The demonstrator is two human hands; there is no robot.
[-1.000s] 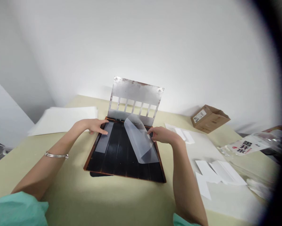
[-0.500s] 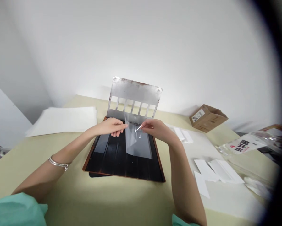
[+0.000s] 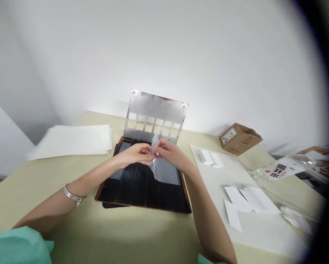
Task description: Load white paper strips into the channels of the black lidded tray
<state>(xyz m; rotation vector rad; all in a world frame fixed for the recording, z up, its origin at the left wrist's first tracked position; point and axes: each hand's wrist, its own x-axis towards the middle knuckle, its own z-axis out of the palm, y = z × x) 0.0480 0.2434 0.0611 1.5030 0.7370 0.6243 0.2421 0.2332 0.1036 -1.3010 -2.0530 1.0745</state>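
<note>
A black board with a reddish-brown rim [image 3: 136,192] lies on the table before me. From its far edge stands a spotted metal plate [image 3: 158,104] with a row of rectangular cut-outs. Over the board's right half, a clear plastic film [image 3: 165,174] is lifted and bent at its left side. My right hand [image 3: 168,153] pinches the film's raised edge, where a small shiny bit shows. Fingertips of my left hand [image 3: 138,154] meet those of the right there, closed on the same film edge; their exact hold is partly hidden.
A stack of white sheets [image 3: 79,141] lies to the left. On the right, a pale sheet [image 3: 222,179] bears several white paper pieces [image 3: 259,200]. Behind it stands a cardboard box [image 3: 240,139], with a printed plastic bag [image 3: 280,168] at far right.
My left hand has moved right and closed at the film beside my right hand. The right hand has shifted slightly left, and the film is bunched between them.
</note>
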